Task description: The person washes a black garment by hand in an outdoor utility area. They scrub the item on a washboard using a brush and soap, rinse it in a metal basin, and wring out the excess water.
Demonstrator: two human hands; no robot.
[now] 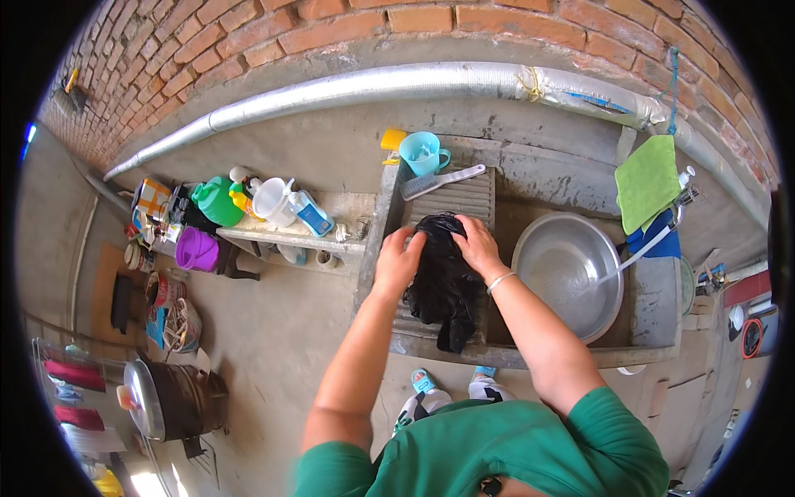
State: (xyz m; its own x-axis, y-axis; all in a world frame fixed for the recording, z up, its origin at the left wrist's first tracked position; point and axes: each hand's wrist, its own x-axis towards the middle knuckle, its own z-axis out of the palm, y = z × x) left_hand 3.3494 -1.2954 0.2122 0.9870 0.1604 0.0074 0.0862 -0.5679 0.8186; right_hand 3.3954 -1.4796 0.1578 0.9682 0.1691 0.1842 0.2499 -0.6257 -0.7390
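Note:
A wet black cloth garment (444, 279) lies bunched on the ribbed washboard slab (456, 199) of a concrete sink. My right hand (479, 247) grips the garment's upper right edge, with a bracelet on the wrist. At its upper left edge, my left hand (396, 259) touches the cloth; blur hides whether those fingers hold it. Beyond the hands rests a scrub brush (442, 182) with a pale handle, bristle end to the left. A light blue mug (424, 153) with whitish residue inside stands at the sink's back left corner.
Water runs from a tap (686, 197) through a pale hose (640, 256) into a metal basin (559, 273) in the sink. A green cloth (648, 185) hangs beside the tap. Left of the sink, a ledge (348, 214) holds a pump bottle (310, 213) and a white bucket (273, 202).

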